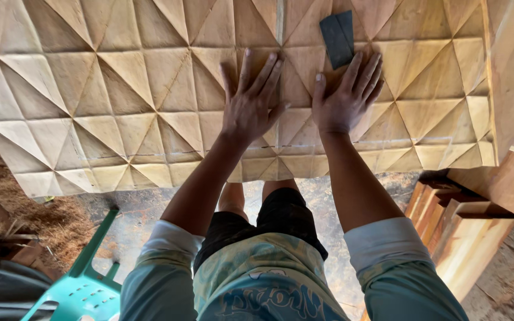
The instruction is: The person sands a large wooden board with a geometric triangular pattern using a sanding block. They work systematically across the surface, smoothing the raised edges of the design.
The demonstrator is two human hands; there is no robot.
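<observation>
A large carved wooden panel [120, 89] with a faceted triangle pattern fills the upper view. My left hand [250, 101] lies flat on it near the middle, fingers spread and pointing up. My right hand [345, 95] rests flat beside it, just to the right of a vertical seam. A dark folded piece of sandpaper [337, 37] lies on the panel just above my right fingertips, touching or nearly touching them. Neither hand grips anything.
A thick wooden frame edge [510, 71] borders the panel on the right. Stacked timber planks [465, 232] stand lower right. A green plastic chair [81, 285] sits lower left over a sawdust-strewn floor [37, 214].
</observation>
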